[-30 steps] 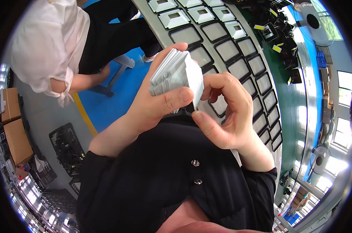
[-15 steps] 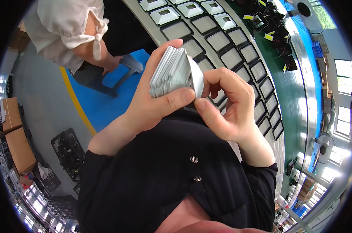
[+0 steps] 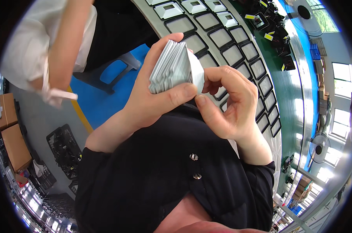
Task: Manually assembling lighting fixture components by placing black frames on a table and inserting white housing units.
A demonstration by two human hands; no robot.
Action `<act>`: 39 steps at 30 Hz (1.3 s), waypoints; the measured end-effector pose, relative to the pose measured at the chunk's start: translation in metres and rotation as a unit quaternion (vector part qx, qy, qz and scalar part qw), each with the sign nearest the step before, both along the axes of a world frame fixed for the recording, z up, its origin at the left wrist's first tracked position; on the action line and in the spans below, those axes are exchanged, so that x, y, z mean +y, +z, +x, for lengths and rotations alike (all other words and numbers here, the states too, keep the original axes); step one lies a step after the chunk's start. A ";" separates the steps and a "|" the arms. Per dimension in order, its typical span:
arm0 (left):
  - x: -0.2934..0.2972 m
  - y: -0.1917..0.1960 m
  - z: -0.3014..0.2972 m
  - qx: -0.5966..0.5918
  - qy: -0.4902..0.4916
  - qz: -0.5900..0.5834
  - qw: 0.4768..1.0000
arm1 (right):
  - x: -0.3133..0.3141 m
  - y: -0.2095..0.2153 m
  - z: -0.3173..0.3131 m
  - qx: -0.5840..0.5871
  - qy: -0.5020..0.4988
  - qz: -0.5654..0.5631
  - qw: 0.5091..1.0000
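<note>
The left hand (image 3: 152,99) holds a thick stack of thin grey-white cards (image 3: 172,68) raised in front of the chest, its fingers clenched around the stack: the thumb presses against the lower edge near the body and the other fingers wrap over the far side, so the cards stand fanned slightly on edge. The right hand (image 3: 230,106) meets the stack from the right, its thumb and fingers pinched on the outermost white card (image 3: 196,72) at the stack's right face, the fingertips curled tightly against it; whether that card is already free of the others cannot be told. Both forearms come out of the sleeves of a black garment (image 3: 164,174) with two small metal buttons (image 3: 194,157) down its front. Beyond the hands, a grey worktop (image 3: 222,23) curves across the upper part of the view, carrying rows of rectangular dark-framed trays (image 3: 238,52) with pale insides. To the upper left another person in a white top (image 3: 32,42) stands beside a stool on a blue floor (image 3: 102,101). Cardboard boxes (image 3: 12,139) and black crates (image 3: 63,151) sit at the left edge.
</note>
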State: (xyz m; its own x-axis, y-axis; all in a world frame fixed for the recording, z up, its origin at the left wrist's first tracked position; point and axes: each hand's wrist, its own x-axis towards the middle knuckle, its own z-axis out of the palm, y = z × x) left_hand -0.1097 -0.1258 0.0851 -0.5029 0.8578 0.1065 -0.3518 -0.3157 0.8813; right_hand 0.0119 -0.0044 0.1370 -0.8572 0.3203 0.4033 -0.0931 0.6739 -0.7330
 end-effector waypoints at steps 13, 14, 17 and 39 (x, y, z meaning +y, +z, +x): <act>-0.002 -0.004 -0.002 -0.040 -0.021 0.028 0.999 | 0.002 -0.001 0.005 -0.002 -0.019 -0.037 0.999; -0.002 -0.005 -0.004 -0.032 -0.023 0.023 0.999 | 0.002 0.000 0.007 -0.032 -0.032 -0.068 0.997; -0.001 -0.012 -0.009 -0.077 -0.050 0.028 0.995 | 0.009 0.000 0.013 -0.105 -0.003 -0.226 0.969; 0.028 -0.059 -0.059 -0.214 0.003 -0.103 0.971 | 0.188 -0.074 -0.099 -0.305 -0.048 0.236 0.921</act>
State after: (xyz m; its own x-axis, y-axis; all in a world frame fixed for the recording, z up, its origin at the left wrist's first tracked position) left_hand -0.1690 -0.0981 0.0257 -0.4684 0.8357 -0.2867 -0.6985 -0.1515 0.6994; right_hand -0.0872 0.1837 0.0629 -0.9475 0.3183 -0.0304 0.3155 0.9150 -0.2516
